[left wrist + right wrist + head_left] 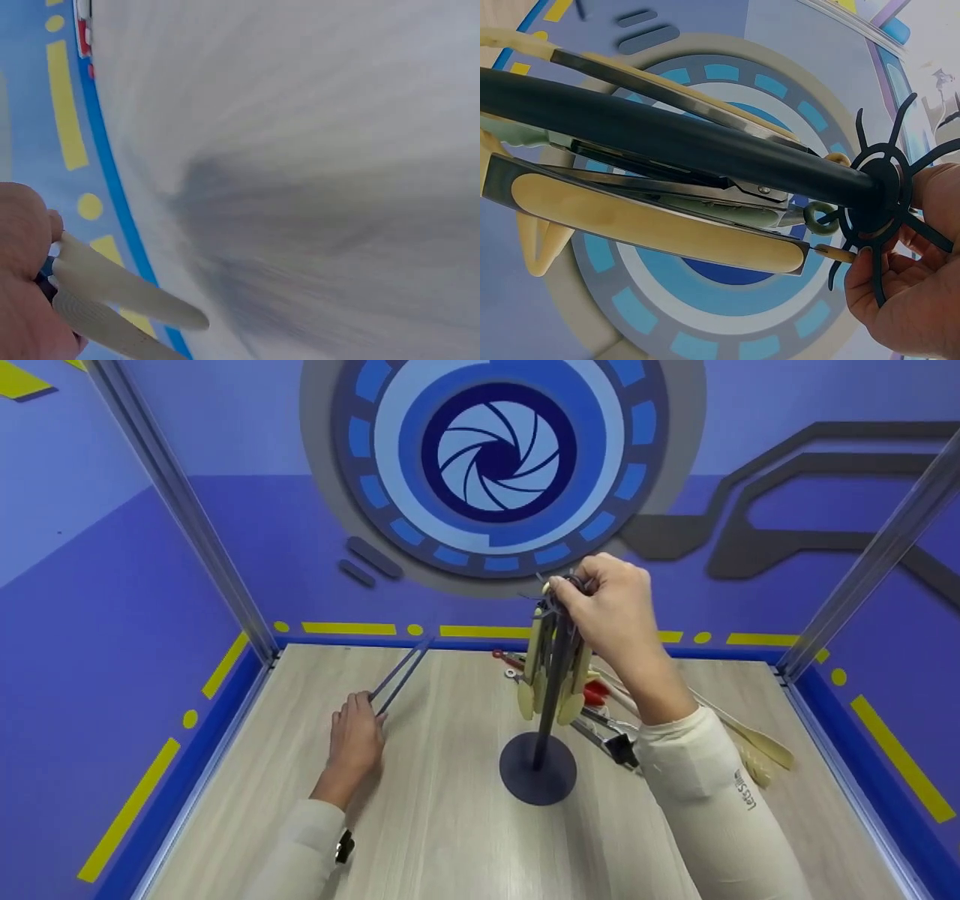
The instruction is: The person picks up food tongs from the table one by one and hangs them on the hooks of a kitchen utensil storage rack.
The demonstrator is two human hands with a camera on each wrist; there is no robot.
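Note:
My left hand holds a pair of slim tongs on the left side, their grey-blue arms pointing toward the back wall. In the left wrist view two pale, rounded tong tips stick out from that hand, spread apart. With thumb and fingers my right hand grips the hooked top of a black utensil stand. The right wrist view shows the stand's ring of hooks against the fingers. Utensils with cream grips hang round the pole; some are partly hidden behind it.
Behind the stand and right sleeve lies a heap of utensils, including a red piece, a metal tool with a black part and a pale spoon. Blue panels and metal posts bound the wooden table.

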